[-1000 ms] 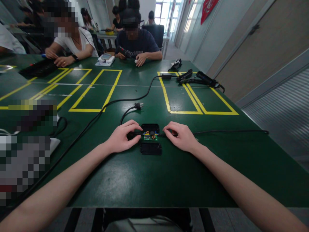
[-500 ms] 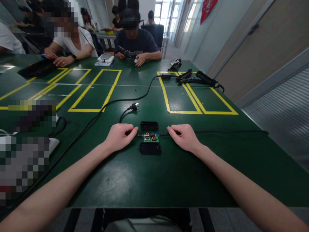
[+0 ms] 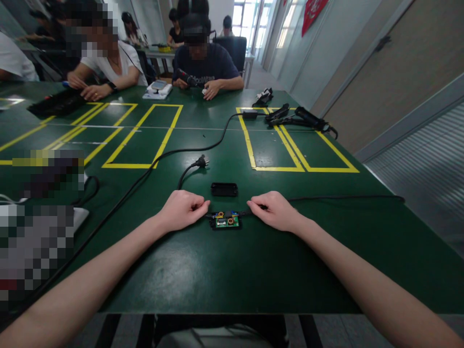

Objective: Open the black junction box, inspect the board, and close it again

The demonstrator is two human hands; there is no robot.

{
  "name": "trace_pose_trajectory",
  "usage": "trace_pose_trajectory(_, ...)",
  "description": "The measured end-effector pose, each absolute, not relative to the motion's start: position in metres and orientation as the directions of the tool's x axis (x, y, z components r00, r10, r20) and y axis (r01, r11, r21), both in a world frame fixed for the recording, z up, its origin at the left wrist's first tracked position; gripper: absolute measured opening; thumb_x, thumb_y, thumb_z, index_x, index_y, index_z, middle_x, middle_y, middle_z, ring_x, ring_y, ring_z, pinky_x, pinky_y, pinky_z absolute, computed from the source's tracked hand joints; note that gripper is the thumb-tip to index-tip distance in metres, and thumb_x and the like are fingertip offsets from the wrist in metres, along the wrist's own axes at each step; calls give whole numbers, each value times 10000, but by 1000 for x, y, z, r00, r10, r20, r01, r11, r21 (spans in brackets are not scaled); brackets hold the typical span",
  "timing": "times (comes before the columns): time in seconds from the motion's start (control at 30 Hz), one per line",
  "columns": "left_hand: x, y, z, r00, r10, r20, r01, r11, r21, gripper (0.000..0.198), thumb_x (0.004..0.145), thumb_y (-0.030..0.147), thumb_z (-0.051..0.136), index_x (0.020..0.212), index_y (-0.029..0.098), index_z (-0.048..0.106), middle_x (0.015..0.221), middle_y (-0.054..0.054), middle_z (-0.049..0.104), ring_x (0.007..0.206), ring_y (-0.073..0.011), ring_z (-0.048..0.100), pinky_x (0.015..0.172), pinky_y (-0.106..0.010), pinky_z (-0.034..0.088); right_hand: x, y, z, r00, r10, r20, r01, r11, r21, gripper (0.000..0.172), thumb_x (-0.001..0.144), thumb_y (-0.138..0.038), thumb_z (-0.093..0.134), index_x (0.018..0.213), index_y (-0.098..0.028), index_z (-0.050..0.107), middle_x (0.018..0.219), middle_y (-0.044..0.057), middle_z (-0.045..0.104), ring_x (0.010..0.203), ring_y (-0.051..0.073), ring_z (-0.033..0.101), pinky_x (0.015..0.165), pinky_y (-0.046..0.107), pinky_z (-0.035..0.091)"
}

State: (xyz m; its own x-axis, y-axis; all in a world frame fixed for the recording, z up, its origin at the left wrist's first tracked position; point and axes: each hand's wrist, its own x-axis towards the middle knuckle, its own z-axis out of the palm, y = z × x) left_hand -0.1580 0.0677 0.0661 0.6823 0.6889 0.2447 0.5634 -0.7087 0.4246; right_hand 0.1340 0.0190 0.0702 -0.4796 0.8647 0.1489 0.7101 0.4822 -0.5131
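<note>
Between my hands is a small green circuit board (image 3: 226, 221) with copper coils, over the near black case half (image 3: 225, 228). Whether it is fully seated in that half I cannot tell. My left hand (image 3: 184, 210) is closed on the black cable at the board's left end; this side's cable runs to a two-pin plug (image 3: 201, 162). My right hand (image 3: 273, 210) pinches the cable at the board's right end, and that black cable (image 3: 344, 197) trails off to the right. The other black case half (image 3: 224, 189) lies just beyond the board, hollow side up.
A long black cable (image 3: 188, 150) crosses the green table (image 3: 253, 275) on the left to a small black box (image 3: 250, 115). Black tools (image 3: 304, 118) lie at the far right among yellow tape outlines. Co-workers sit across the table. Blurred items (image 3: 39, 251) are at left.
Both hands have moved slightly toward me, bringing the circuit board off the table between the case halves and over the near half. The far half stays in place.
</note>
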Motion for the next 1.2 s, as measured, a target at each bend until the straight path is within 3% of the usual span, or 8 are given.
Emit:
trace_pose_trajectory(0.13, -159, 70, 66, 610, 738, 290, 629, -673, 389, 514, 976, 373, 476, 503, 189, 396, 453, 33, 412, 434, -104, 362, 536, -270, 216, 134, 21, 67, -456, 876, 156, 760, 475, -444, 438, 1024, -350, 416, 606, -221, 445, 536, -11, 488, 493, 129, 432, 588, 294, 278)
trace_pose_trajectory(0.37, -156, 69, 64, 629, 723, 285, 627, -689, 364, 483, 990, 366, 476, 539, 196, 457, 509, 13, 492, 495, -128, 437, 545, -265, 250, 132, 21, 66, -477, 868, 138, 787, 491, -374, 412, 1019, -341, 442, 638, -210, 531, 582, 10, 562, 538, 141, 485, 601, 281, 302)
trace_pose_trajectory(0.63, -148, 62, 63, 568, 776, 273, 693, -630, 351, 465, 997, 337, 481, 551, 206, 459, 513, 12, 492, 507, -151, 454, 549, -281, 234, 123, 15, 69, -397, 912, 99, 857, 408, -315, 347, 925, -257, 516, 584, -210, 467, 556, 14, 565, 512, 138, 475, 585, 284, 270)
trace_pose_trajectory(0.8, -147, 62, 62, 562, 796, 224, 700, -602, 384, 470, 994, 344, 492, 547, 208, 443, 505, 17, 477, 504, -153, 446, 553, -281, 226, 120, 13, 73, -397, 917, 44, 865, 390, -317, 369, 913, -245, 520, 563, -217, 404, 507, -2, 494, 485, 131, 424, 564, 292, 247)
trace_pose_trajectory(1.0, -147, 64, 59, 564, 772, 293, 628, -631, 455, 493, 1005, 353, 466, 548, 198, 366, 516, 31, 417, 494, -121, 371, 565, -277, 227, 122, 15, 74, -391, 920, 0, 863, 367, -348, 361, 912, -248, 527, 572, -217, 409, 519, -15, 482, 487, 127, 425, 572, 285, 274)
trace_pose_trajectory(1.1, -147, 65, 58, 553, 782, 288, 626, -618, 476, 500, 1001, 365, 469, 544, 196, 357, 516, 36, 393, 497, -114, 348, 569, -276, 219, 127, 17, 73, -439, 899, 8, 816, 402, -415, 314, 935, -236, 514, 623, -211, 518, 557, -17, 527, 513, 129, 470, 583, 272, 305)
trace_pose_trajectory(1.2, -146, 65, 59, 561, 795, 230, 650, -595, 472, 491, 993, 372, 478, 545, 196, 382, 512, 35, 401, 504, -119, 371, 576, -276, 218, 132, 19, 71, -486, 874, 25, 748, 430, -505, 250, 984, -255, 511, 847, -198, 712, 680, 9, 661, 590, 145, 566, 613, 265, 353)
